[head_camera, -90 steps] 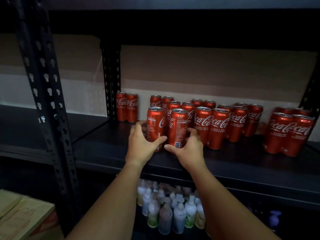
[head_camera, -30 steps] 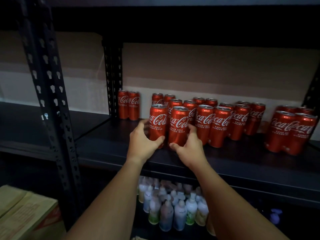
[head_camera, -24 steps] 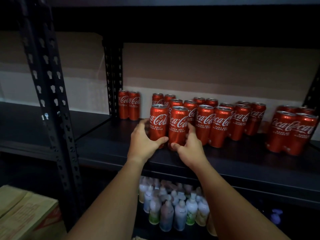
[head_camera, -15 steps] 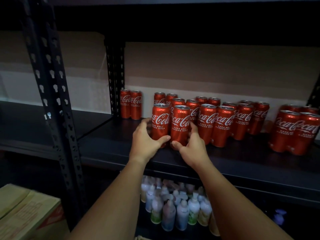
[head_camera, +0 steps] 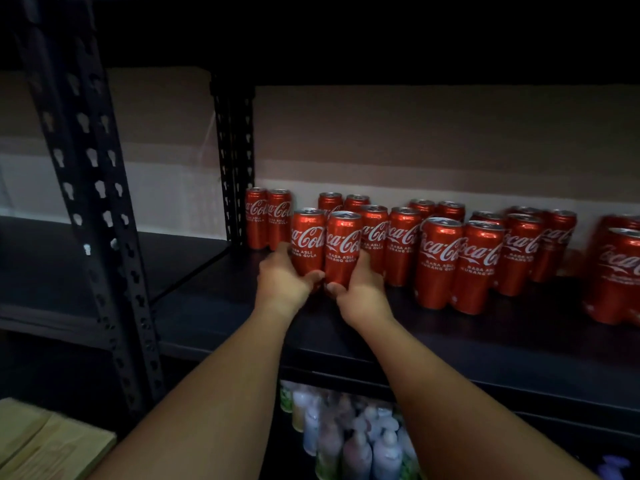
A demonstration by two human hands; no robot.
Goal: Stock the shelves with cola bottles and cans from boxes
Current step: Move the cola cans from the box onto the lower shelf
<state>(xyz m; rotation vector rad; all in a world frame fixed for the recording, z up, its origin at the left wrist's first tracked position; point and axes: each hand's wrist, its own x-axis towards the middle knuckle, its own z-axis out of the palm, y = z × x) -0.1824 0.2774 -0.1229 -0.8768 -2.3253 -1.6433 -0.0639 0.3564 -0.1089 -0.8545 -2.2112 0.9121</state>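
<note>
both front cans are now sitting further left and deeper on the shelf (head_camera: 450,344) than three seconds ago. left hand (head_camera: 282,278) is curling its fingers round the left can (head_camera: 307,242); right hand (head_camera: 363,289) is curling round the right can (head_camera: 343,251). both cans are standing upright, touching each other, just beside the other cola cans (head_camera: 440,261) lining the shelf. plastic bottles (head_camera: 349,441) are standing on the level below; a cardboard box (head_camera: 45,445) is lying at lower left.

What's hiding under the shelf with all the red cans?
Under the dark shelf stands a cluster of pale plastic bottles with caps and pump tops. The shelf edge and the person's arms cover part of them, and the rest down there is too dark to tell.
</note>
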